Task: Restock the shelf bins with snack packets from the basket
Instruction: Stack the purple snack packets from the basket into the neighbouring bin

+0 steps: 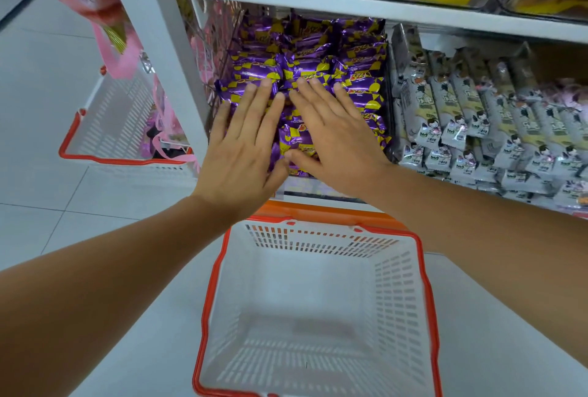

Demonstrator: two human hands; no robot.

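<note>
Shelf bin packets lie under both flat hands, left, right

Little can be read with certainty. The purple and yellow snack packets just beyond the fingers carry a slanted red and yellow logo, too blurred to spell out. The grey packets in the bin well to the right of the fingers bear large Chinese characters, the top one seemingly "乐", and a small green mark near their lower ends.
</note>
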